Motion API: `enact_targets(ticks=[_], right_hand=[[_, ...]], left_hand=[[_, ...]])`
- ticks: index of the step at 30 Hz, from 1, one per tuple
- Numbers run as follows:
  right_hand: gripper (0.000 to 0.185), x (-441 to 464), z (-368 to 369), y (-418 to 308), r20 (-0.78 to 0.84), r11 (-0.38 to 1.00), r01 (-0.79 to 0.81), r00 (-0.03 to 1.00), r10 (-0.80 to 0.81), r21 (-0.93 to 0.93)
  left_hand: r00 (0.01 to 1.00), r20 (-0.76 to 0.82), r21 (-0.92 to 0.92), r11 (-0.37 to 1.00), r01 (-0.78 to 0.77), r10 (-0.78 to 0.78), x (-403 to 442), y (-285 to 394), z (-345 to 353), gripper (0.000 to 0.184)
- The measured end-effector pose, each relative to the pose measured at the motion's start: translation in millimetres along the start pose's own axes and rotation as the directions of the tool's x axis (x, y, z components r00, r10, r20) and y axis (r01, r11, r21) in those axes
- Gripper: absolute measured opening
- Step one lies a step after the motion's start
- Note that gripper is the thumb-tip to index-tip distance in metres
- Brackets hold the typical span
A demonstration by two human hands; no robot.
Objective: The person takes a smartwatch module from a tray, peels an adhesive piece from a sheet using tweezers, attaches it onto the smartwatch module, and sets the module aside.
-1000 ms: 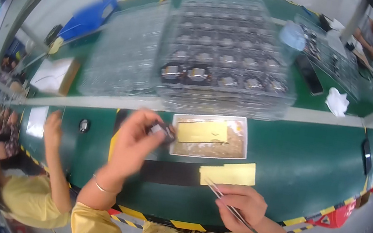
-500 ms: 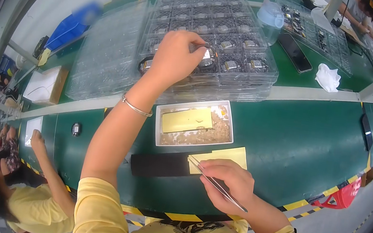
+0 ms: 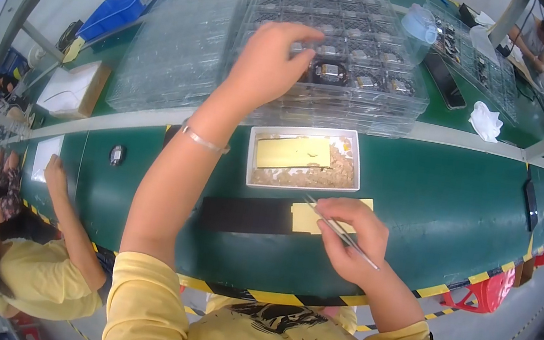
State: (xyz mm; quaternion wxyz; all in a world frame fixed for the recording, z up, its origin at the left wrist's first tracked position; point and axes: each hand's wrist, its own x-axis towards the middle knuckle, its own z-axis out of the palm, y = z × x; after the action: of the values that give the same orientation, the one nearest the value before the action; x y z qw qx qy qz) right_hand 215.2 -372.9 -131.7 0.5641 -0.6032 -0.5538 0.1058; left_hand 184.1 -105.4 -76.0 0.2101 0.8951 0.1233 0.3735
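My left hand [image 3: 268,64] hovers over the front of a clear plastic tray [image 3: 411,106], thumb and fingers apart with nothing between them. Just right of its thumb, a round dark electronic part [image 3: 329,73] with a silvery centre sits in a front compartment. My right hand [image 3: 361,240] is closed around metal tweezers [image 3: 346,237], whose tips point up and left. Beneath the tips lie a yellow sheet [image 3: 305,220] and a black strip [image 3: 248,214]. Behind these stands a white box [image 3: 300,190] holding a yellow card [image 3: 292,152] and small brownish bits.
More clear trays [image 3: 170,49] are stacked at left, near a blue bin [image 3: 124,4]. A phone [image 3: 445,81], crumpled tissue [image 3: 485,122] and bottle [image 3: 419,30] are at right. One small round part [image 3: 117,155] lies on the bench, near a co-worker's hand [image 3: 56,174].
My left hand has let go of the round part, which now rests in the tray, and its fingers have spread. My right hand still holds the tweezers. The camera view has shifted slightly.
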Motion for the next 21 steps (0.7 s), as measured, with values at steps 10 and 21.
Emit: enact_targets(ticks=[10, 21], right_hand=[[0.014, -9, 9, -1, 0.073, 0.980, -0.099, 0.994, 0.087, 0.174], [0.016, -10, 25, 4, 0.117, 0.875, -0.326, 0.945, 0.304, 0.359]], left_hand=[[0.862, -0.328, 0.324, 0.810, 0.488, -0.387, -218, -77, -138, 0.043], [0.774, -0.053, 0.386, 0.702, 0.598, -0.630, -255, -117, -210, 0.059]])
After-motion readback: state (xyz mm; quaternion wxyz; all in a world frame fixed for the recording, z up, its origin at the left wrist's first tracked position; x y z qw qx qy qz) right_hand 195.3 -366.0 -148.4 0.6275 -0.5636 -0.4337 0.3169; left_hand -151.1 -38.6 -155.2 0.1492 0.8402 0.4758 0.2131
